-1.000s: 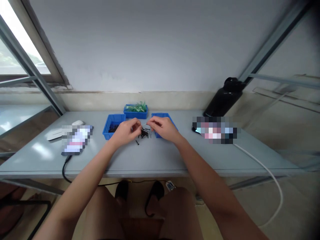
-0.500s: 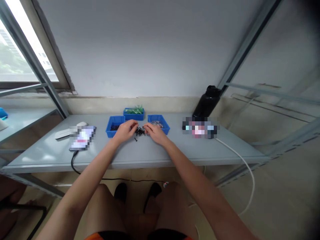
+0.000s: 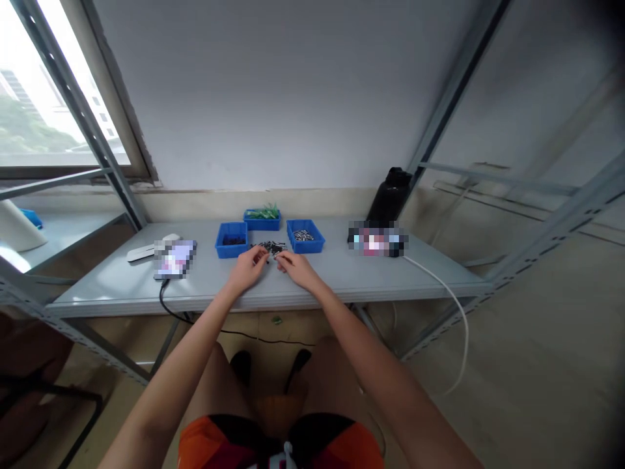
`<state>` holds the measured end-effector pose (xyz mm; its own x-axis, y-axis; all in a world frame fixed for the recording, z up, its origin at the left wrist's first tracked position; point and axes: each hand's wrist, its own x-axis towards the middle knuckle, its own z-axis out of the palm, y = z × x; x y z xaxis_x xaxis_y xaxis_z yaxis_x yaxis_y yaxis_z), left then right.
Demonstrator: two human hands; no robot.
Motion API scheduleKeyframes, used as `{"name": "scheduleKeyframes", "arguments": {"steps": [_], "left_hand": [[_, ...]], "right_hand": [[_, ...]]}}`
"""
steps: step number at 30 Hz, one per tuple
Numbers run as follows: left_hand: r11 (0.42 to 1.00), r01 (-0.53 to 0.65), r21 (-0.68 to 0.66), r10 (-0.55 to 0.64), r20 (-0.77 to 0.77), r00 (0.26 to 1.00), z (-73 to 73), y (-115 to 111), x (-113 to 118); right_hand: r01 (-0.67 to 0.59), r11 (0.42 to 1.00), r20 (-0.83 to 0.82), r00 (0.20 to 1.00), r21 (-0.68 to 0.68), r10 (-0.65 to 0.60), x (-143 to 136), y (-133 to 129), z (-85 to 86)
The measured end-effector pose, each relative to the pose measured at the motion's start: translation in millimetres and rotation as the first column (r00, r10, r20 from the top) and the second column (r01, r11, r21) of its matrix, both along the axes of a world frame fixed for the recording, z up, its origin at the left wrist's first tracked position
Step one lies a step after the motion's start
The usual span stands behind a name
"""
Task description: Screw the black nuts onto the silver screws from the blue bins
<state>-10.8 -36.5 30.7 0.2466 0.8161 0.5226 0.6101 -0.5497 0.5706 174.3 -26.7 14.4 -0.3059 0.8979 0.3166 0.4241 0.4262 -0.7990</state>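
A pile of small black and silver pieces that look like screws (image 3: 271, 246) lies on the grey table, just beyond my fingertips. My left hand (image 3: 248, 268) is closed in a pinch at the near left side of the pile. Facing it, my right hand (image 3: 299, 270) also pinches, its fingertips close to the left ones. Whatever sits in either pinch is too small to make out. A blue bin with dark pieces (image 3: 232, 250) stands beyond my left hand. Beyond my right hand is a blue bin with silver pieces (image 3: 305, 247).
Behind the pile stands a blue bin (image 3: 262, 224) holding green strips (image 3: 266, 212). At left lie a phone (image 3: 176, 259) with a black cable and a white object (image 3: 146, 252). A black bottle (image 3: 388, 198) and a blurred device (image 3: 375, 241) with a white cable are at right.
Both hands have drawn back from the pile towards the table's front edge, so more of the pile and both front bins show. My view has shifted slightly.
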Motion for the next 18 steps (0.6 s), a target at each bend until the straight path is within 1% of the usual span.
{"name": "scheduleKeyframes", "arguments": {"steps": [3, 4, 6, 7, 8, 12, 15, 18], "left_hand": [[1.0, -0.023, -0.014, 0.023, 0.003, 1.0, -1.7, -2.5, 1.2], [0.999, -0.03, -0.021, 0.029, -0.012, 0.999, -1.7, -3.0, 1.9], [0.999, -0.026, -0.036, 0.025, -0.029, 0.999, -2.0, -2.9, 3.3], [0.999, -0.034, -0.04, 0.033, -0.018, 0.999, -2.7, -1.9, 4.1], [0.998, -0.03, -0.047, 0.03, -0.008, 1.0, -3.8, -0.5, 4.9], [0.996, -0.037, -0.085, 0.041, 0.041, 0.998, -8.2, 5.6, 8.0], [0.995, -0.022, -0.096, 0.028, 0.063, 0.998, -7.7, 6.4, 8.4], [0.994, -0.009, -0.108, 0.02, 0.097, 0.995, -6.1, 5.8, 6.2]], "right_hand": [[-0.015, 0.998, -0.021, 1.0, -0.059, 0.014, 0.7, -3.8, 3.3], [-0.043, 0.997, -0.018, 0.999, -0.066, 0.042, 1.5, -5.4, 4.2], [-0.033, 0.998, -0.008, 0.999, -0.054, 0.033, 3.2, -7.3, 4.4], [-0.004, 0.999, -0.007, 1.0, -0.048, 0.003, 4.0, -7.1, 3.5], [0.027, 0.999, -0.014, 1.0, -0.045, -0.027, 4.6, -6.1, 1.8], [0.027, 0.997, -0.068, 0.997, -0.069, -0.032, 6.6, 2.3, -5.6], [0.024, 0.994, -0.103, 0.994, -0.106, -0.035, 6.2, 8.0, -7.3], [0.015, 0.994, -0.106, 0.994, -0.107, -0.026, 3.0, 11.7, -7.9]]}}
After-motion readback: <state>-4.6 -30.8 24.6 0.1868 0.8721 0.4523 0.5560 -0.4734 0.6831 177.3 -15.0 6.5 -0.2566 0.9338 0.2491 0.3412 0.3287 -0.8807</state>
